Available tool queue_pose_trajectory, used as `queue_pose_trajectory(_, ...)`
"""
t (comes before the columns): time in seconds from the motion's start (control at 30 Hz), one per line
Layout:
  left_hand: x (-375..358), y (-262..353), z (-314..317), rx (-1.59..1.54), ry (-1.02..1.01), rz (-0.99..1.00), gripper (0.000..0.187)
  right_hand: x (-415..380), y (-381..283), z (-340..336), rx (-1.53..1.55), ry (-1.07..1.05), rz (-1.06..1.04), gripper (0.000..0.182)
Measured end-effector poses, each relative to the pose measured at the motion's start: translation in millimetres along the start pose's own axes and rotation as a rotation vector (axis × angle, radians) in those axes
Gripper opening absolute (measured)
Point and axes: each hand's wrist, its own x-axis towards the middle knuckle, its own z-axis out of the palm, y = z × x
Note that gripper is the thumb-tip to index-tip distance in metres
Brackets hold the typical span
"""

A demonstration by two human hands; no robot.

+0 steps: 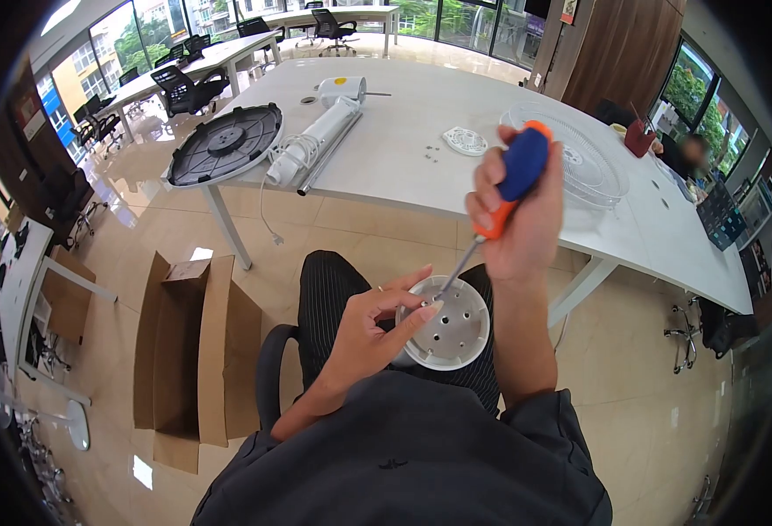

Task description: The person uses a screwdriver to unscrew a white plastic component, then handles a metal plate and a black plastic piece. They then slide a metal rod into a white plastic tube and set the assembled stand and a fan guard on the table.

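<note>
A blue and orange screwdriver [524, 171] is gripped in my right hand [526, 219], its metal shaft slanting down and left. The shaft's lower end reaches a round white plastic part [453, 337] with several holes, which rests at my lap. My left hand [377, 326] lies at the left edge of this part, thumb and fingertips pinched close around the screwdriver's lower end. Whether a screw sits between those fingertips is too small to tell.
On the white table [403, 167] lie a black round base [228, 145], a white pole assembly [320, 140], a perforated white disc [465, 141], small screws [432, 153] and a clear fan grille [587, 167]. An open cardboard box [215, 351] stands left. A person [691, 158] sits at the far right.
</note>
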Motion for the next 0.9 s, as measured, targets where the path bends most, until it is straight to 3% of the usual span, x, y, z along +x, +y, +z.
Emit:
queue_pose_trajectory(0.07,1,2,-1,-0.012,-0.006,-0.013,0.017,1,-23,-7,0.04,0.046,-0.037,0.065)
queue_pose_trajectory(0.13,3,5,-2,-0.021,-0.008,-0.029,0.017,-6,-45,-27,-0.131,-0.127,-0.05,0.07)
queue_pose_trajectory(0.17,4,5,-3,-0.012,-0.019,-0.036,0.016,-11,-50,-46,-0.211,-0.235,0.002,0.089)
queue_pose_trajectory(0.2,5,6,-4,-0.003,-0.03,-0.044,0.015,-18,-58,-57,-0.21,-0.232,0.007,0.089)
queue_pose_trajectory(0.27,7,6,-6,0.02,-0.047,-0.028,0.015,-36,-65,-73,-0.683,-0.494,0.093,0.08)
queue_pose_trajectory(0.33,11,5,-6,0.041,-0.06,-0.013,0.014,-59,-63,-76,-0.901,-0.326,0.309,0.083)
queue_pose_trajectory(0.37,13,5,-5,0.041,-0.054,0.011,0.014,-67,-58,-76,-0.9,-0.326,0.317,0.083)
queue_pose_trajectory(0.43,19,3,-4,0.041,-0.053,0.022,0.015,-80,-43,-73,-1.163,-0.252,0.401,0.07)
queue_pose_trajectory(0.53,39,-4,-9,-0.041,-0.077,-0.111,0.015,-84,-20,-83,-1.051,-0.127,0.36,0.058)
queue_pose_trajectory(0.57,51,-7,-12,-0.011,-0.064,-0.183,0.015,-81,-20,-85,-1.113,-0.186,0.363,0.047)
queue_pose_trajectory(0.6,66,-11,-16,0.021,-0.051,-0.251,0.016,-78,-20,-89,-1.111,-0.179,0.365,0.047)
queue_pose_trajectory(0.73,154,-97,-42,0.207,0.011,-0.249,0.033,-70,-20,-104,-0.993,-0.152,0.439,0.038)
queue_pose_trajectory(0.8,206,-153,-62,0.434,0.037,-0.254,0.033,-67,-20,-110,-0.947,-0.116,0.434,0.036)
queue_pose_trajectory(0.87,251,-204,-74,0.776,0.184,-0.108,0.03,-64,-21,-115,-0.85,0.002,0.471,0.033)
queue_pose_trajectory(0.9,272,-218,-75,0.77,0.18,-0.098,0.03,-63,-22,-118,-0.833,0.028,0.48,0.031)
